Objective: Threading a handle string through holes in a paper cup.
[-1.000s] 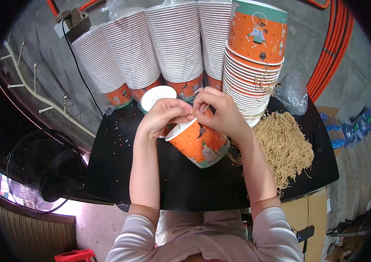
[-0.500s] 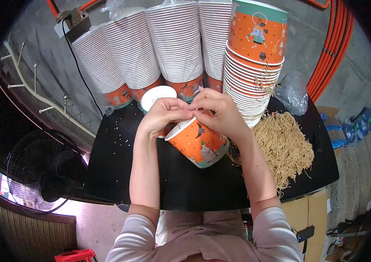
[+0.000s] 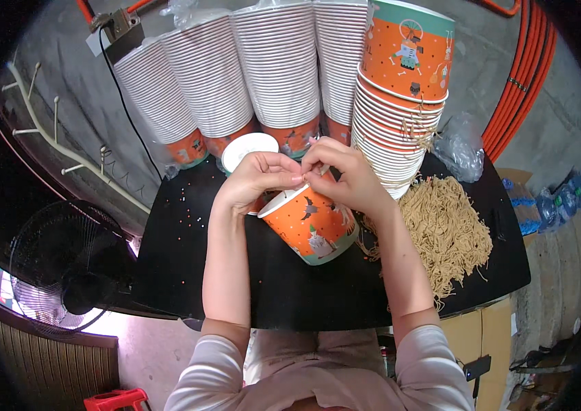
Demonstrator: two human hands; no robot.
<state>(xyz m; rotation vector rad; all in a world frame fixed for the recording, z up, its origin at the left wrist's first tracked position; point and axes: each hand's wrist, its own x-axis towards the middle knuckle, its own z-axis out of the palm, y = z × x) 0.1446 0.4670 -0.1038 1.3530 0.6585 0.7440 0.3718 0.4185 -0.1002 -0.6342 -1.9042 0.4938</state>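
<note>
both hands (image 3: pixel 304 175) at orange cup (image 3: pixel 311 222) rim | pinching something, unclear

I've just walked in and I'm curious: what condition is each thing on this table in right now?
Orange paper cup: tilted, held at its rim by both hands.
Left hand: fingers pinched at the cup's rim.
Right hand: fingers pinched at the rim too.
Stacked cups: nested, standing upright.
Sleeved cup stacks: lying tipped against the wall.
Pile of tan strings: loose, heaped on the table.
Fan: cannot tell if running.
</note>
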